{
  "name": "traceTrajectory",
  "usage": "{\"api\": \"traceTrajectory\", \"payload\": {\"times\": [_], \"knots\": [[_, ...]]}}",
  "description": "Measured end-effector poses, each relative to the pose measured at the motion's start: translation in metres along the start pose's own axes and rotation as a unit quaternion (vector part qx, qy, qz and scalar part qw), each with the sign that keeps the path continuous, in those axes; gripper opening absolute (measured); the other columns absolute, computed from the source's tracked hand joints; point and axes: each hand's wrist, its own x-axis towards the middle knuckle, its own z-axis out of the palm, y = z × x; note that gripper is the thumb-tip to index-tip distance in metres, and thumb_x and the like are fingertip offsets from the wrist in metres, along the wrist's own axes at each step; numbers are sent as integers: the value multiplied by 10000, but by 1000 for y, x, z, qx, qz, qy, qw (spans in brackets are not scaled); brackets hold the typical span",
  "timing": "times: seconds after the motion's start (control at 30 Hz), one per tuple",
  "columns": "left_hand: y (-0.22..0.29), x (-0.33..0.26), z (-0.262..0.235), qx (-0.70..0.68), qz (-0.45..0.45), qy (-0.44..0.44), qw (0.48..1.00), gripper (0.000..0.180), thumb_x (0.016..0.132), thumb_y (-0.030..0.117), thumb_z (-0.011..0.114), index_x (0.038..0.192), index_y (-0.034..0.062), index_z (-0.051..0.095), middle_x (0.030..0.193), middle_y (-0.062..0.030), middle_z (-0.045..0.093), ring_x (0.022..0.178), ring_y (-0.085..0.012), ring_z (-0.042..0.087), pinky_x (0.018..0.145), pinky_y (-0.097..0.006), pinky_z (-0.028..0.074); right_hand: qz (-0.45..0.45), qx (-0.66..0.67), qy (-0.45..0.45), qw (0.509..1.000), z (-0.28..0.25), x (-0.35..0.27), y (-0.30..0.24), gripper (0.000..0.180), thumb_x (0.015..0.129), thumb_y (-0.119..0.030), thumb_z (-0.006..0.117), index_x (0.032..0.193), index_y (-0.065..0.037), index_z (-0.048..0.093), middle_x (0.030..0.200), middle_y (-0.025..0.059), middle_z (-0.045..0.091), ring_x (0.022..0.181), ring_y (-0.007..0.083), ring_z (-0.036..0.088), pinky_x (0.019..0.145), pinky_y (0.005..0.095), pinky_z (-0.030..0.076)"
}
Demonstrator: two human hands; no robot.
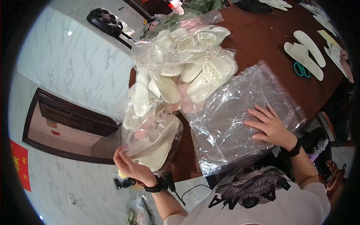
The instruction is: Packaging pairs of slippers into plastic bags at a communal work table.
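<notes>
Left hand [131, 165]: curled at white textured-soled plastic-bagged slipper [154, 156]; grip unclear.
Right hand [272, 129]: open on flat clear plastic bag [230, 112].
Bag step: seemingly readying.
Next move: probably needs opening.

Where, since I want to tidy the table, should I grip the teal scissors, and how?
Best by the handle loops of the scissors, probably with the right hand, coming from the near left: the loops stick out past the white slipper's edge, while the blades are out of sight, perhaps beneath it.
</notes>
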Motion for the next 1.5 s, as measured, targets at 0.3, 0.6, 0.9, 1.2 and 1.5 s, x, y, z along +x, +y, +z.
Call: {"api": "traceTrajectory", "payload": {"times": [0.3,0.6,0.9,1.2,1.5], "knots": [[68,46,-16,-152,-84,100,980,307,1047,271,496,1160,3,594,1043,-79,588,915,-173,568,817,-329,503,0,6,13,1000,-1,0,-1,539,833,-370,721,1332,-199,610,1495,81,456,1420,323,360,1191,585,209],[77,76,-30,-70,27,93,993,333,1048,276,476,1169,-14,586,1091,-100,611,951,-198,586,826,-349,509,-4,20,36,999,7,-4,6,526,837,-368,717,1325,-200,615,1495,87,458,1422,329,359,1190,591,206],[144,61,-29,-2,174,107,979,540,1015,461,466,1261,-13,547,1161,-108,592,1057,-234,605,941,-385,492,-11,22,39,999,8,-5,11,504,863,-378,696,1330,-212,607,1495,101,451,1425,335,355,1191,593,196],[185,71,84,-113,193,120,967,571,999,481,479,1279,-14,531,1146,-102,588,1083,-228,595,925,-379,496,-13,1,59,998,23,-10,17,470,916,-412,632,1346,-227,590,1481,87,462,1431,305,347,1189,587,202],[78,-97,28,-338,-87,-348,870,374,1022,289,466,771,19,524,657,-126,552,602,-192,557,690,-369,478,-26,-22,111,993,18,-6,17,428,967,-401,560,1329,-175,597,1487,110,455,1435,329,343,1186,587,203]]}}
